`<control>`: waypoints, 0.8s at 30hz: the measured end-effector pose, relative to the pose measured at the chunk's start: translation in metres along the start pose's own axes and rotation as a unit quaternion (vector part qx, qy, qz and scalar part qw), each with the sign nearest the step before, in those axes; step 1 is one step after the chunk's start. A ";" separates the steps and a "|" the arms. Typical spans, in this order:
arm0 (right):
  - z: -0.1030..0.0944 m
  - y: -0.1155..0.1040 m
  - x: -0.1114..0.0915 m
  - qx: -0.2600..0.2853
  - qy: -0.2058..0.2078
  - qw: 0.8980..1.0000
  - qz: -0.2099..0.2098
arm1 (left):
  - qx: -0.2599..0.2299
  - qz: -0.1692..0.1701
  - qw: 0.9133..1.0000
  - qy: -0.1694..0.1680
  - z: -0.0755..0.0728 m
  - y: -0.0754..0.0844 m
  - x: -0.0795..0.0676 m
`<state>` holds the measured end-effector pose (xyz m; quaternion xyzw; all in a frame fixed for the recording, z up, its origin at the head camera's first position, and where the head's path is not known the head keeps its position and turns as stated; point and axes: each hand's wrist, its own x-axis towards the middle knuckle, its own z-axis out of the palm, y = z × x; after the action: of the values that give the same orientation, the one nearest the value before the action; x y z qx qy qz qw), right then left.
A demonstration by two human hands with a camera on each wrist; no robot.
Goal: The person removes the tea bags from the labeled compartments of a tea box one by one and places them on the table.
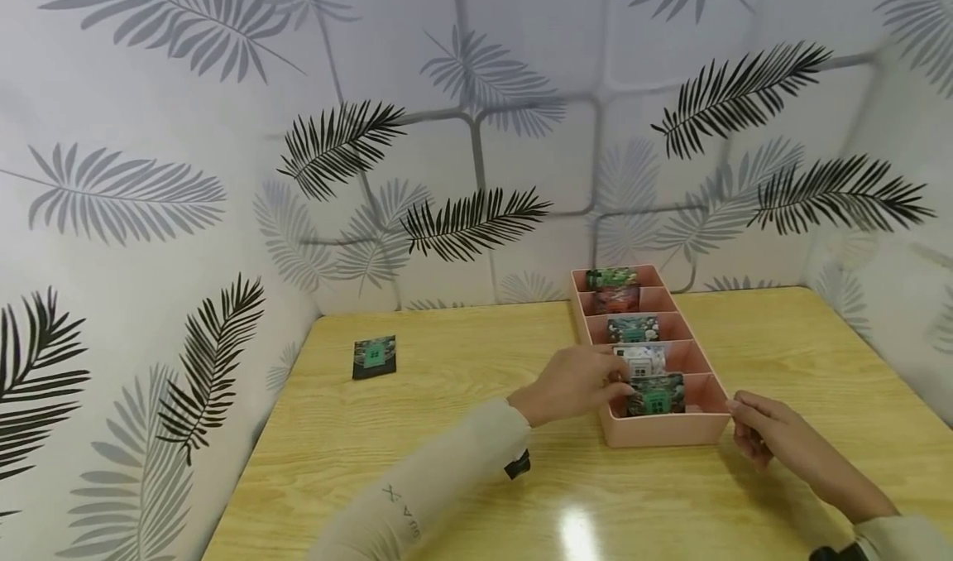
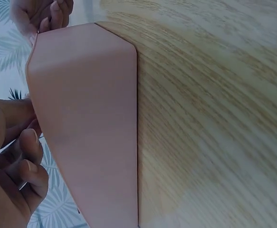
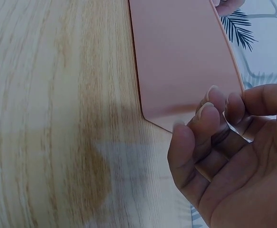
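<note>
A long pink divided box (image 1: 666, 433) stands on the table, its short wall facing me. In its nearest compartment stands a dark sachet with a green label (image 1: 657, 400). My left hand (image 1: 573, 383) reaches over the box's left wall and pinches this sachet at its left edge; in the left wrist view the fingertips go out of sight behind the pink wall (image 2: 86, 118). My right hand (image 1: 782, 437) pinches the rim at the near right corner between thumb and index finger. Its other fingers (image 3: 182, 142) curl loosely outside the wall.
Behind the front sachet, the compartments hold a white sachet (image 1: 644, 362), a dark floral one (image 1: 633, 329), a red one (image 1: 616, 299) and a green one (image 1: 610, 277). Another dark sachet with a green label (image 1: 375, 356) lies at the table's left. Leaf-patterned cloth (image 1: 521, 164) hangs behind.
</note>
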<state>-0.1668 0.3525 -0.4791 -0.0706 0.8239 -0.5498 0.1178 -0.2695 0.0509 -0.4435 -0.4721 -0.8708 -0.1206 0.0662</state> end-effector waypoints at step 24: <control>-0.001 -0.001 0.000 -0.005 -0.006 1.000 0.003 | -0.049 -0.004 0.999 -0.011 0.005 0.006 0.005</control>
<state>-0.1673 0.3527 -0.4780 -0.0723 0.8263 -0.5446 0.1240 -0.2669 0.0597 -0.4462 -0.4729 -0.8662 -0.1583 0.0333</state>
